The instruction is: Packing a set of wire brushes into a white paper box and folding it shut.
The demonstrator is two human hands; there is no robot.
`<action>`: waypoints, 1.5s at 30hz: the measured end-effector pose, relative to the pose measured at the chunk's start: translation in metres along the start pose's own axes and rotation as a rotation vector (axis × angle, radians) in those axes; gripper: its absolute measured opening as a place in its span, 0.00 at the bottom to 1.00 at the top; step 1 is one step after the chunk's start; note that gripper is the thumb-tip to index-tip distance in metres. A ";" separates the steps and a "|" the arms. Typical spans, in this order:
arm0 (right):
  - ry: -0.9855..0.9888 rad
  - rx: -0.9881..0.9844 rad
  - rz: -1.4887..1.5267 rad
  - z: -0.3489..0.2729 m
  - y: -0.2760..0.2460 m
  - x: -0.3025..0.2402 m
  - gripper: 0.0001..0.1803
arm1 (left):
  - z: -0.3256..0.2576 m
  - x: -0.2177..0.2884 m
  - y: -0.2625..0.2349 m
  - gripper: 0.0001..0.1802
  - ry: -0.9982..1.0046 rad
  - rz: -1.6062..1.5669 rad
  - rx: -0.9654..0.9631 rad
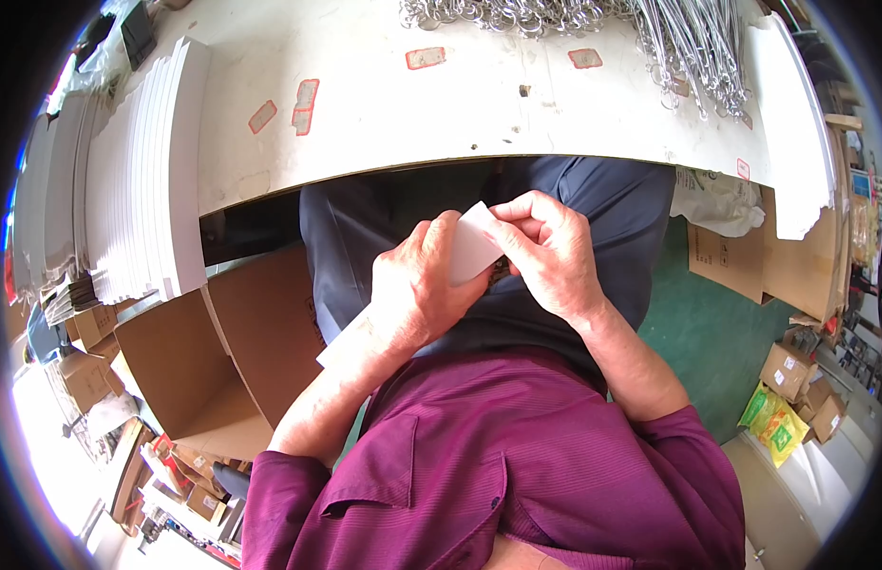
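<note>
Plainly, both hands were at work on one white card (473, 249), held above the lap between the knees and just short of the table (365, 114). The left hand (414, 275) was partly closed around the card's left side, its fingers bent and its thumb reaching along the lower edge. The right hand (555, 249) was nearly closed, thumb and forefinger pinching the card's right edge, the other fingers curled in toward the palm. The card stood tilted, one corner pointing up toward the table.

Beneath the hands were dark trousers (344, 242); nearer the camera, a purple shirt (441, 427). On the table, metal rings (502, 13) lay along the far edge, with a bundle of wires (697, 47) to their right. A row of white boards (137, 176) stood at the left end, and more white sheets (795, 123) at the right. An open carton (180, 366) sat left of the legs; a pale plastic bag (714, 201) showed below the table's right side.
</note>
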State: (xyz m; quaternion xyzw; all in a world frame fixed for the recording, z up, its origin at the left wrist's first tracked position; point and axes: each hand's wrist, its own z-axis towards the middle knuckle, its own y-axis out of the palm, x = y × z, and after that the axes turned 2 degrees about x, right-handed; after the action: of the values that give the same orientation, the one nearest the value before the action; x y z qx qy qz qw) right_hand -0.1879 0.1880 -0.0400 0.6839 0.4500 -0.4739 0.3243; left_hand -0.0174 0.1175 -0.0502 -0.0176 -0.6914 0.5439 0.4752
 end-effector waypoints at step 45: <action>-0.382 0.100 -0.113 -0.010 0.019 0.022 0.18 | 0.004 -0.004 -0.006 0.33 -0.007 -0.130 0.069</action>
State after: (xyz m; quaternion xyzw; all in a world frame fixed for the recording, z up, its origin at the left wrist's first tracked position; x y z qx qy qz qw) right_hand -0.1637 0.1961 -0.0567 0.5703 0.3939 -0.6343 0.3423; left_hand -0.0148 0.1099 -0.0482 0.0456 -0.6737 0.5352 0.5076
